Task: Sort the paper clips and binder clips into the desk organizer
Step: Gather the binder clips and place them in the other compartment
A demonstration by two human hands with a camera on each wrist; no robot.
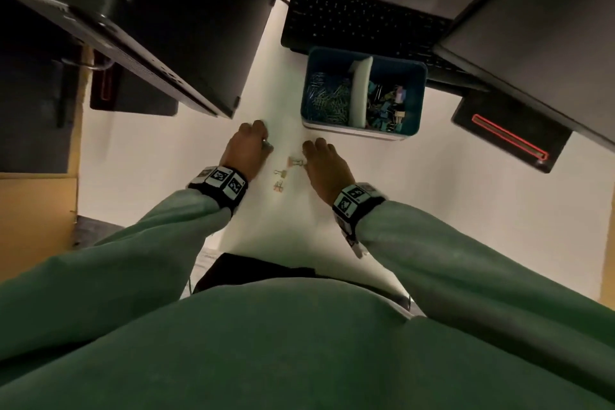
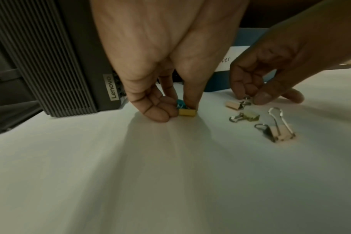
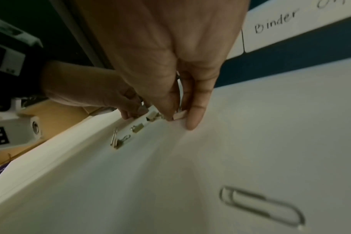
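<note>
A blue desk organizer (image 1: 412,100) stands ahead on the white desk, with paper clips in its left compartment and binder clips in its right. My left hand (image 2: 178,110) pinches a yellow binder clip (image 2: 187,112) against the desk, with a teal clip (image 2: 179,102) tucked behind it. My right hand (image 3: 178,118) pinches a pale pink binder clip (image 3: 179,116) at the desk surface. Between the hands lie three loose binder clips: a pink one (image 2: 232,105), a gold one (image 2: 250,116) and a larger pink one (image 2: 281,136). A silver paper clip (image 3: 260,205) lies nearer to me, by the right wrist.
A dark Lenovo computer case (image 2: 70,63) stands close on the left of my left hand. A black keyboard (image 1: 359,20) lies behind the organizer. Monitors hang over both sides, their bases (image 1: 509,140) resting on the desk. The desk's near edge (image 1: 299,263) is at my lap.
</note>
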